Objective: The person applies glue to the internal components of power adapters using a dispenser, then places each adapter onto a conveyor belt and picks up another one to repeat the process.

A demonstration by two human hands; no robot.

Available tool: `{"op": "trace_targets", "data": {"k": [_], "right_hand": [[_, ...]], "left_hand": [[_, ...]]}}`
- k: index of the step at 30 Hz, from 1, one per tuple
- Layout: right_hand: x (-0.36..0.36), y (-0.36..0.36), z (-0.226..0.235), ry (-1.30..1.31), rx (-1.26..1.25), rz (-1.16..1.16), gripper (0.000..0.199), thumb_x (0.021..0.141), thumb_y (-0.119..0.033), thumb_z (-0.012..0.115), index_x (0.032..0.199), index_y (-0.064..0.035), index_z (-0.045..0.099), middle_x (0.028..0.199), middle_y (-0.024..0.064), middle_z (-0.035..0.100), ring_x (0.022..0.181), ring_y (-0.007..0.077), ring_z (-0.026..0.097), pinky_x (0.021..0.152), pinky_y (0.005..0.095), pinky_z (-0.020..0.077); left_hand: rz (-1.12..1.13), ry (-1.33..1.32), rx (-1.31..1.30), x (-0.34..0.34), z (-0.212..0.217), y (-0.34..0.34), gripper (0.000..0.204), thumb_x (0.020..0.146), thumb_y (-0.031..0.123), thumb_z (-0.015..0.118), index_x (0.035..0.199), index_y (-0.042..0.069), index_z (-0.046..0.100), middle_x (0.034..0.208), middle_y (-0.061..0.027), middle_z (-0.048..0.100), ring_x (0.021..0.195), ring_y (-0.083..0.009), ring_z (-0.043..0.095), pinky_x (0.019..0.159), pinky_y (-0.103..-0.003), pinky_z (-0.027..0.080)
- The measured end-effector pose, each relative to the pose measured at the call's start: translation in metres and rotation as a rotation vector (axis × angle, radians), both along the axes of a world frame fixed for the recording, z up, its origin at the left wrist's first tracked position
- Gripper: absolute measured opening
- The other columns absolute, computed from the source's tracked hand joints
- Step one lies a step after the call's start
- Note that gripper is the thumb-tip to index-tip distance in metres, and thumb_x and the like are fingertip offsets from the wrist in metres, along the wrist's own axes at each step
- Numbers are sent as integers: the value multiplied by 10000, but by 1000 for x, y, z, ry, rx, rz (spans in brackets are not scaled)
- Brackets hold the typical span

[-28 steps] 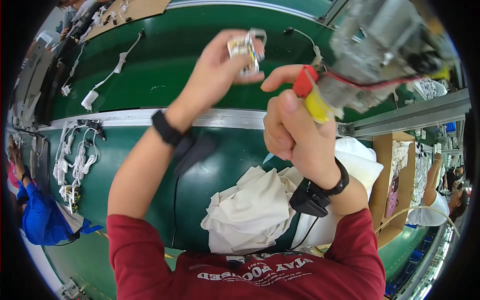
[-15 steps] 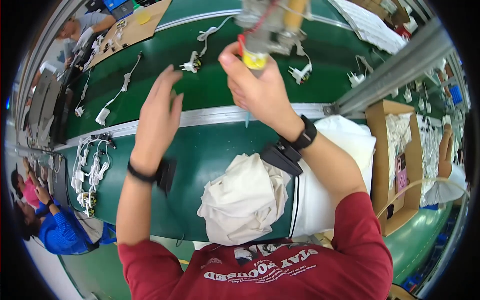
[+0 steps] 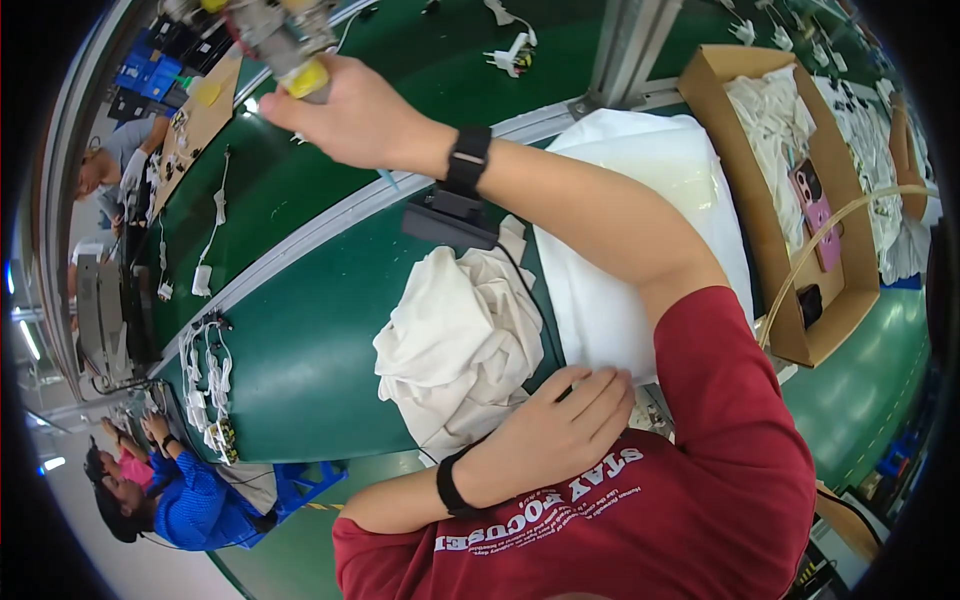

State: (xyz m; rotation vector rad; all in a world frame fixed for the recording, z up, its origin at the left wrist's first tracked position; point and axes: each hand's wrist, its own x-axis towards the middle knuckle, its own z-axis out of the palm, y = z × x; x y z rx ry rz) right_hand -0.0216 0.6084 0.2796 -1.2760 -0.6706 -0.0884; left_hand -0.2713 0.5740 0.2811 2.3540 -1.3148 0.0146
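My right hand (image 3: 365,118), at the upper left, is closed around the lower end of a grey hand tool (image 3: 290,62) with a yellow collar. The tool's upper part leaves the picture and its exact kind is unclear. A thin pale-blue tip (image 3: 388,180) pokes out below this hand. My left hand (image 3: 545,435) is close to my body, fingers stretched to the right by the near edge of a white bag (image 3: 640,250); nothing shows in it. Between my hands a crumpled cream cloth (image 3: 460,340) lies on the green table (image 3: 300,350). Each wrist wears a black strap.
Beyond a metal rail (image 3: 300,245), white plugs with cords (image 3: 515,55) lie on a green surface. Bundled white cables (image 3: 207,385) lie at left. A cardboard box (image 3: 850,290) at right holds white items and a pink phone (image 3: 818,220). Other people work at left and right.
My right hand and the tool have swung to the upper left. My left hand has come down from over the table toward my body. The view has turned as well.
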Motion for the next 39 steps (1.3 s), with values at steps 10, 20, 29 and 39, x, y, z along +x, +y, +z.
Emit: {"op": "trace_targets", "data": {"k": [10,20,29,39], "right_hand": [[-7,4,-11,7,113,4,382,831,-269,634,1082,6,547,906,128,638,808,215,613,767,335,479],[-15,24,4,35,70,57,311,833,-237,630,1027,-7,549,832,87,609,767,187,594,739,317,478],[-42,49,24,331,78,182,219,862,-281,641,883,-98,523,539,-48,421,422,42,392,384,205,310],[-44,62,26,359,32,93,228,946,-296,488,962,-72,521,534,-59,271,413,40,257,381,206,219]], "left_hand": [[60,-87,311,27,-12,-49,388,788,184,496,1096,-41,566,1148,-221,563,1061,-295,546,845,-342,466],[12,-158,418,26,-12,-58,317,761,166,508,967,-50,614,1004,-223,603,957,-290,568,740,-307,468],[-11,-125,-37,-2,4,12,261,757,168,560,945,-7,605,963,-144,610,995,-262,560,769,-323,466],[839,-242,-115,70,14,370,285,782,131,620,1042,19,582,1009,-160,613,920,-344,588,818,-402,476]]}}
